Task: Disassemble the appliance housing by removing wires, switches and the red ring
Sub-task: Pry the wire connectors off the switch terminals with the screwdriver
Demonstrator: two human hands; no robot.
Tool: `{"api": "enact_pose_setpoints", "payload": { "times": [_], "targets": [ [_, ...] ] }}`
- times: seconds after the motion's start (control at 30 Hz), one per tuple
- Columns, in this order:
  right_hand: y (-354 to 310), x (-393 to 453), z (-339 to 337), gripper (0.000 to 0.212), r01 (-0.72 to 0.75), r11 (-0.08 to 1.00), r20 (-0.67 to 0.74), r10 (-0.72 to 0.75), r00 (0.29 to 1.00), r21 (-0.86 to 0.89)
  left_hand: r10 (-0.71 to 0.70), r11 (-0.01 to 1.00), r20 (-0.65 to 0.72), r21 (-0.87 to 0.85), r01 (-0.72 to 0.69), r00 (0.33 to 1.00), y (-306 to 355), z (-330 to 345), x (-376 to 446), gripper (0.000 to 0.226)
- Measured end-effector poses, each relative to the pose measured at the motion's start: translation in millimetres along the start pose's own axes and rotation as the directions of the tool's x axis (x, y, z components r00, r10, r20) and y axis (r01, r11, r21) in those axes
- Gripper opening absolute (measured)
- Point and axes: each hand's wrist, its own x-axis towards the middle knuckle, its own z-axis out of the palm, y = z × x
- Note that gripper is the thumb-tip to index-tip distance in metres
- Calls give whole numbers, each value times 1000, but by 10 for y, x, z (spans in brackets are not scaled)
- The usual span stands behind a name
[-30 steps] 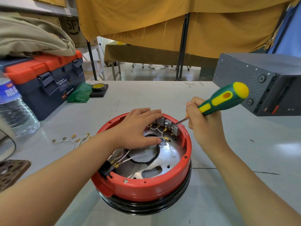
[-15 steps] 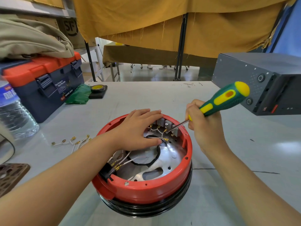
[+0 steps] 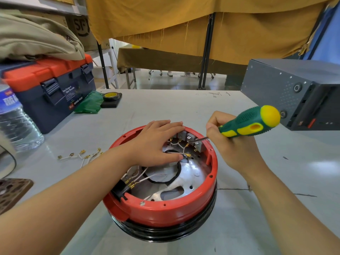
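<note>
The round appliance housing lies upside down on the table, its red ring on top of a black base. Inside sit a metal plate, white wires with brass terminals and grey switches at the far rim. My left hand rests flat on the far inner side, fingers spread over the wires by the switches, gripping nothing. My right hand holds a green-and-yellow screwdriver, with the tip at the rightmost switches.
Loose white wires lie on the table left of the housing. A blue-and-red toolbox, a water bottle, a green bag and yellow tape stand at the left. A grey metal box sits at the right.
The screwdriver handle has dipped slightly and its tip has shifted a little among the switches. My left hand stays in place on the housing.
</note>
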Motion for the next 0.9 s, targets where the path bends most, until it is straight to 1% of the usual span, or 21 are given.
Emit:
{"api": "enact_pose_setpoints", "payload": {
  "times": [0.17,0.4,0.5,0.57,0.63,0.7,0.83,0.9],
  "targets": [
    [14,12,-55,18,-5,1000,33,5,999,0,9,1000,-3,-5,-9,1000,0,-3,-5,78],
    [41,50,-122,18,-37,997,54,33,998,65,7,1000,-3,-7,-7,1000,17,-14,-8,76],
    [40,35,-107,21,-58,998,-1,58,998,37,8,1000,-6,-4,-8,1000,16,-16,-10,76],
    [21,20,-67,24,-42,999,-53,42,998,0,7,1000,-7,-5,-8,1000,14,-14,-11,75],
    [-6,12,-24,26,-14,1000,-66,13,998,-23,7,1000,-7,-3,-7,1000,14,-10,-8,76],
    [-29,6,4,26,-3,1000,-42,2,999,-18,6,1000,-6,7,-6,1000,12,-9,-3,76],
    [-57,-23,7,22,-9,1000,86,7,996,21,-5,1000,6,13,5,1000,28,-20,-4,82],
    [-64,-36,-5,22,-7,999,126,3,992,33,-6,1000,4,12,6,1000,36,-25,-7,83]
  ]
}}
